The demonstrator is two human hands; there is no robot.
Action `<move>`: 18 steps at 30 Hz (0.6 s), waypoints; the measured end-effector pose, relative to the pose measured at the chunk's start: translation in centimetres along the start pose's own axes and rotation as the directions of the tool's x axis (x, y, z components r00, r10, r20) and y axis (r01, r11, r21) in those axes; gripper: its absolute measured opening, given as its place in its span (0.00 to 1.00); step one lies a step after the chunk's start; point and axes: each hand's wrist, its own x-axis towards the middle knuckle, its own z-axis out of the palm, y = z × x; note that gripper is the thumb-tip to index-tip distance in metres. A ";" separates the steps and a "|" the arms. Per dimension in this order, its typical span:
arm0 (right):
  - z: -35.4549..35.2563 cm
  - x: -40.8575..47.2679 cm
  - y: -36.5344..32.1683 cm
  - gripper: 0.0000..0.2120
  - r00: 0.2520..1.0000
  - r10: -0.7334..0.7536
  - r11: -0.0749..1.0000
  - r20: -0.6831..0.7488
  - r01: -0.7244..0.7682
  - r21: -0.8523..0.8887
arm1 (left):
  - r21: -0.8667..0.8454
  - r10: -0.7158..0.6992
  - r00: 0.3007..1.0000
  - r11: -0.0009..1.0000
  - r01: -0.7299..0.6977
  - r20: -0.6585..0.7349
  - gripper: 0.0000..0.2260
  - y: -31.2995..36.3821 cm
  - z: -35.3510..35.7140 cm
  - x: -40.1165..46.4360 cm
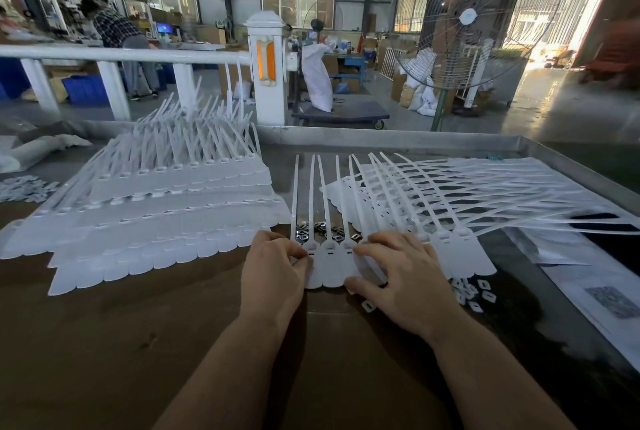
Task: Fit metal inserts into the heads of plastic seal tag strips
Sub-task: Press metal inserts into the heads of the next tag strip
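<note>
Left hand [273, 265] curls at the left edge of a joined row of white seal tag strips [332, 256] lying on the brown table [173, 343], thumb and forefinger pinched together at an end head; whether they hold an insert is hidden. Right hand [398, 277] lies on the row, fingers spread and slightly bent, thumb at the lower tag edge, covering several heads. Small metal inserts [320, 228] sit in a loose pile just behind the heads, partly hidden by strip tails. Stacked strips [166, 208] at left, another fanned stack [467, 194] at right. White plastic clips [474, 292] lie near the right wrist, blurry. Floor fan [464, 17] behind
</note>
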 end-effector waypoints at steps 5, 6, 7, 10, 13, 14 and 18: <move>0.0 0.0 0.0 0.26 1.000 0.003 1.000 0.004 -0.003 -0.003 | 0.028 -0.013 1.000 1.000 0.012 0.028 0.06 0.0 0.0 0.0; 0.0 0.0 0.0 0.26 1.000 0.002 1.000 0.006 -0.002 -0.002 | 0.023 -0.017 1.000 1.000 0.017 0.026 0.05 0.0 0.0 0.0; 0.0 -0.1 0.0 0.26 1.000 0.002 1.000 0.008 -0.002 -0.001 | 0.012 -0.025 0.999 1.000 0.025 0.021 0.05 0.0 -0.1 0.0; 0.1 -0.1 0.0 0.26 1.000 0.001 1.000 0.012 -0.001 0.005 | -0.035 -0.058 0.998 0.998 0.058 -0.007 0.06 -0.2 -0.1 0.0; 0.1 -0.2 0.0 0.26 1.000 -0.001 1.000 0.011 0.001 0.014 | -0.081 -0.066 0.997 0.995 0.063 -0.043 0.07 -0.4 -0.1 0.1; 0.1 -0.2 0.0 0.26 1.000 -0.002 1.000 0.010 0.002 0.015 | -0.093 -0.069 0.996 0.994 0.063 -0.056 0.07 -0.5 -0.1 0.1; 0.1 -0.2 0.0 0.26 1.000 -0.001 1.000 0.004 0.001 0.017 | -0.116 -0.093 0.991 0.990 0.082 -0.092 0.09 -0.8 -0.1 0.2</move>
